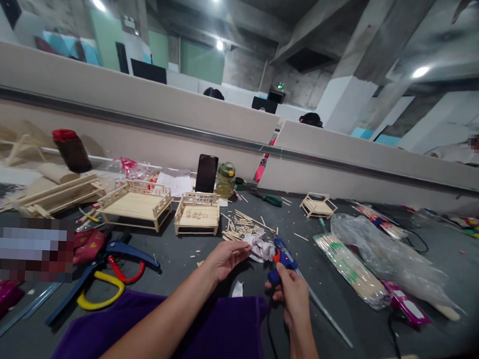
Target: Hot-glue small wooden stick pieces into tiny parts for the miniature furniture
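Observation:
My right hand point(293, 295) is wrapped round the handle of a blue glue gun point(286, 252) with an orange trigger. A long translucent glue stick point(325, 308) runs back from its rear, and its nozzle points away from me. My left hand point(227, 260) has its fingers pinched together at the edge of a crumpled white tissue point(262, 246), close to the gun's front. Just beyond lie loose short wooden sticks point(243, 222). A small wooden bench model point(197, 214), with little wooden pieces on its seat, stands behind my left hand.
A larger wooden bed-like model point(136, 203) stands left, a small chair model point(318, 205) right. Blue-handled cutters point(133, 251) and yellow-red scissors point(101, 290) lie left. Bagged sticks point(351, 271) lie right. A phone point(206, 172) and bottle point(225, 180) stand by the partition. A purple cloth point(223, 334) lies in front.

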Action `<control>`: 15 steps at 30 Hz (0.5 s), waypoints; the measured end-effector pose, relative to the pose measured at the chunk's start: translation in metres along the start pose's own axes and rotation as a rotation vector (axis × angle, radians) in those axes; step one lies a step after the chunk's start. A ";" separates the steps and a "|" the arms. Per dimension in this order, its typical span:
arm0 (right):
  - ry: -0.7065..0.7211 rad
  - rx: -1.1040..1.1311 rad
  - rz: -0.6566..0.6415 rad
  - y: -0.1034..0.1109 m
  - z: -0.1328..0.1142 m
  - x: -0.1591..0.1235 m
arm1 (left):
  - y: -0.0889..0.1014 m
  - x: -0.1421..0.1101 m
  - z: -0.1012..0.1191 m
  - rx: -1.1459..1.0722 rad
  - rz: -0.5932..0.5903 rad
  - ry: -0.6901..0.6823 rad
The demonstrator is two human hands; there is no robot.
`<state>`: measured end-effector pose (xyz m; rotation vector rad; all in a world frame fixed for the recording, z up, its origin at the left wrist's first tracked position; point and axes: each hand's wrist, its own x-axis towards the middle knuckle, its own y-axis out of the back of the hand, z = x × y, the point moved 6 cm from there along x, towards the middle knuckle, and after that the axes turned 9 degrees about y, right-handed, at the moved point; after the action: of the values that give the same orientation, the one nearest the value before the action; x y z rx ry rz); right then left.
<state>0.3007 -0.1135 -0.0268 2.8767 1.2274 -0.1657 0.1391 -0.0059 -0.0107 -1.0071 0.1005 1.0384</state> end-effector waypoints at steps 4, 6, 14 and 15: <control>0.113 0.132 0.084 0.010 -0.020 -0.002 | -0.002 -0.002 0.000 0.007 0.016 0.001; 0.149 0.215 0.069 0.009 -0.031 -0.005 | -0.004 -0.006 0.002 0.019 0.012 0.002; 0.185 0.446 -0.224 -0.039 -0.062 -0.036 | 0.012 -0.056 0.035 0.178 0.026 -0.227; 0.163 0.436 -0.283 -0.049 -0.061 -0.041 | 0.018 -0.063 0.042 0.219 0.041 -0.290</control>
<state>0.2433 -0.1060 0.0396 3.0999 1.8369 -0.2298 0.0757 -0.0149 0.0339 -0.6517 -0.0030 1.1737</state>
